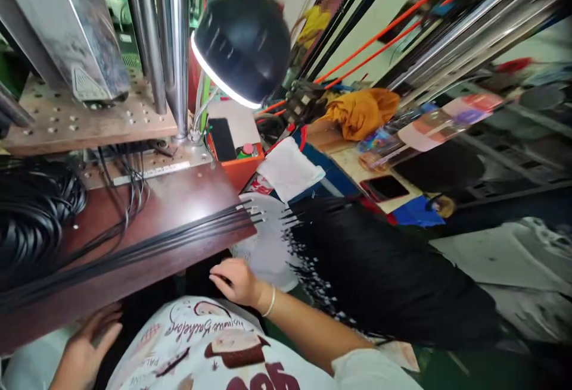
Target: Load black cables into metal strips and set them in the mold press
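My left hand [89, 342] is low at the left, beside the front edge of the brown table [187, 190]. Its thumb stands apart from the fingers, and nothing shows in it. Near my lap, just off the table's corner, my right hand [236, 280] has loosely bent fingers with a gap to the thumb, and it holds nothing that I can see. Several thin black cables [179, 232] lie along the table, their bare tips jutting past its right end. More black cables [127, 193] hang down from the machine's perforated plate [89, 122] onto the table.
A coil of black cable [36, 211] lies at the left. A lit black lamp [245, 44] hangs over the table. To the right are a large black cable bundle [379, 265], a white round surface [268, 247], an orange box [236, 167], a phone [386, 187] and a bottle [429, 131]. A person [313, 24] is behind.
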Demonstrator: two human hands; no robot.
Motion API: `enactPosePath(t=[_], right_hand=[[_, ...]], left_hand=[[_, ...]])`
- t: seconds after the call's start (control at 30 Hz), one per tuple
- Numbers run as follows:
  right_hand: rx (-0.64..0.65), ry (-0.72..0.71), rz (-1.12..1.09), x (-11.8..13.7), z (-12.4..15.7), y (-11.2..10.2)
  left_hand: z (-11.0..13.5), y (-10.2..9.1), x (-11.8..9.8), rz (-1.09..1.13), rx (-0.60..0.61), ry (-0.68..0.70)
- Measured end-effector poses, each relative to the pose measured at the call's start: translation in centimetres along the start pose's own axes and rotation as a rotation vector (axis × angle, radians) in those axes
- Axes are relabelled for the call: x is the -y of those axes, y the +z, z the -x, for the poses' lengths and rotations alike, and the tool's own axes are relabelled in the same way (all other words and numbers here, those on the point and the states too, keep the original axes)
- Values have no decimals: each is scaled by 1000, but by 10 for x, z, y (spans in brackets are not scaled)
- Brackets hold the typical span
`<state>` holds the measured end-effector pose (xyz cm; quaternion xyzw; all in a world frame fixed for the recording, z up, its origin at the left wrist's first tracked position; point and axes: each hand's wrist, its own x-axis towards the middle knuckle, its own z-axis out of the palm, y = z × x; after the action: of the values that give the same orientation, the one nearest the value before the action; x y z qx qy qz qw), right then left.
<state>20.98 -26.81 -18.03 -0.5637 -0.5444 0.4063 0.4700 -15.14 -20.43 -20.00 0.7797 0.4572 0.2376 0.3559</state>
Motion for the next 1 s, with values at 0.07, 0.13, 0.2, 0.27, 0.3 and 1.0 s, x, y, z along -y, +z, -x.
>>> enactPosePath(t=[0.07, 0.13, 0.2, 0.27, 0.3, 1.0], right_hand=[[68, -397, 498, 34, -2, -33], [38, -549, 845, 65, -19, -66], [136, -534, 1060, 87, -44, -89], [295, -445, 1198, 98, -71, -97], [357, -393, 1255, 100, -83, -97], [339, -266, 1340, 112, -108, -89]], left_hand=[[21, -14, -15, -86, 123, 135], [18, -28, -40, -145, 219, 311], [-4, -40, -72, -143, 236, 479], [-35, -49, -103, -130, 221, 640], [-50, -53, -117, -140, 208, 680], [-175, -66, -160, -307, 154, 494]])
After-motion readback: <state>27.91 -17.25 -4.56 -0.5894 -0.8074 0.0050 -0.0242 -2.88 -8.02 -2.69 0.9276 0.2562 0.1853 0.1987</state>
